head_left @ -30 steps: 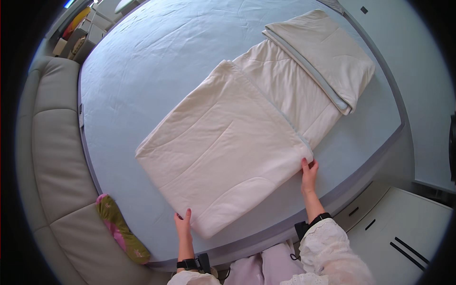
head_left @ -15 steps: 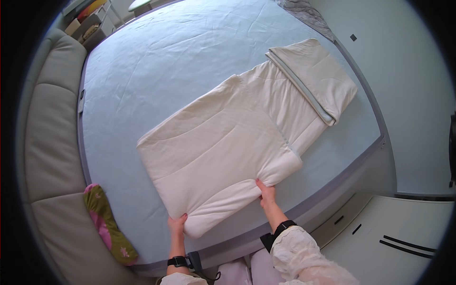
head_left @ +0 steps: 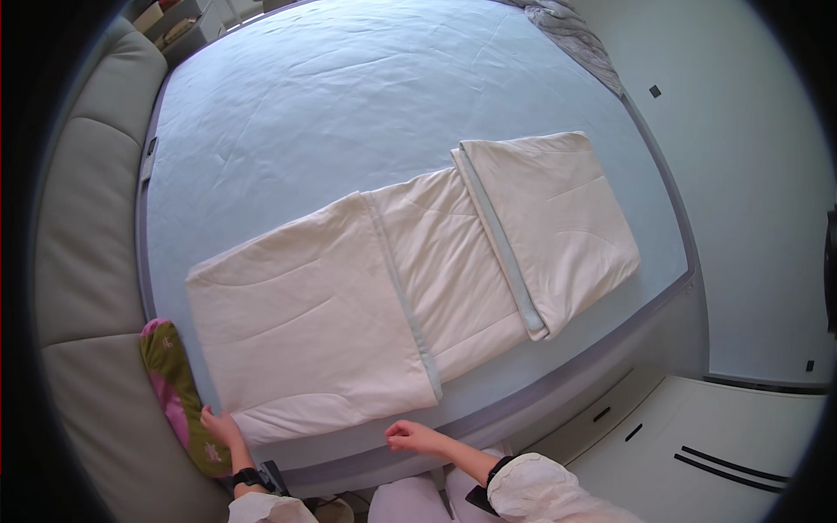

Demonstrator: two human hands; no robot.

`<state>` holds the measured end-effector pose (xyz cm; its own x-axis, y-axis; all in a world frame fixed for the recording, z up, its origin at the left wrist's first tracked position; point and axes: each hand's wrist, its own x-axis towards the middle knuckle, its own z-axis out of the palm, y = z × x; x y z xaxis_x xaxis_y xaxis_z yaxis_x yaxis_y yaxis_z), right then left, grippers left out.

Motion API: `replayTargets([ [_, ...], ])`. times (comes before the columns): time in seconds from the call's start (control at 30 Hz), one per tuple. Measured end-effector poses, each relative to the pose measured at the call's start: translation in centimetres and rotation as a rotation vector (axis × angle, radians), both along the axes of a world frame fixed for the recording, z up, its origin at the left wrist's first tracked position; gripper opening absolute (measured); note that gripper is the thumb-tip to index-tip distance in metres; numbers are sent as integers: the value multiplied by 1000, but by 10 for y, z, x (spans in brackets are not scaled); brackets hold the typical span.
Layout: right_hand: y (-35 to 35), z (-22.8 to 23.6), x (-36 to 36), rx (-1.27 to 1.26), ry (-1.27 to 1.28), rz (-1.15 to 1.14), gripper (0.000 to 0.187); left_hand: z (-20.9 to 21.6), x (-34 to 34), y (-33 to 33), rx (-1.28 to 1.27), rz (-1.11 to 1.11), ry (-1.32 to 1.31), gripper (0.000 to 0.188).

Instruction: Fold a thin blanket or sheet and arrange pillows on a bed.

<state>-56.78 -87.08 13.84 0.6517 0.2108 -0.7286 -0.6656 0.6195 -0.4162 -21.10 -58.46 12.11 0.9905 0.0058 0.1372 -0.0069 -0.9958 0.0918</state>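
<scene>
Lying flat now on the bed [head_left: 366, 113], the folded cream quilt [head_left: 349, 314] has been released: left hand [head_left: 220, 427] rests loosely open at its near corner, right hand [head_left: 410, 433] hangs half-curled and empty beside its near edge

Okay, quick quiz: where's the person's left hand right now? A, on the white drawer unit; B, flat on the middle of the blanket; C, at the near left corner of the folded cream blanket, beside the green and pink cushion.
C: the left hand sits at the near left corner of the folded cream blanket, next to the green and pink cushion.
</scene>
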Motion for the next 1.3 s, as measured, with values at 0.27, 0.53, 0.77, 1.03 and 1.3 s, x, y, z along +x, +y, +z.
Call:
replayTargets([
  [0.27,-213,14,-94,-1608,291,-259,40,33,-126,-327,-722,-406,301,31],
  [0.53,-280,-66,-91,-1708,349,177,85,-69,-197,-616,-708,-608,634,68],
  [0.77,-286,-86,-80,-1708,489,476,74,-102,-206,-718,-737,-354,660,76],
  [1.03,-292,-82,-76,-1853,415,341,47,-103,-195,-733,-1180,-135,1007,64],
  [1.3,-335,-26,-76,-1452,369,309,52,-72,-187,-714,-831,-602,663,41],
])
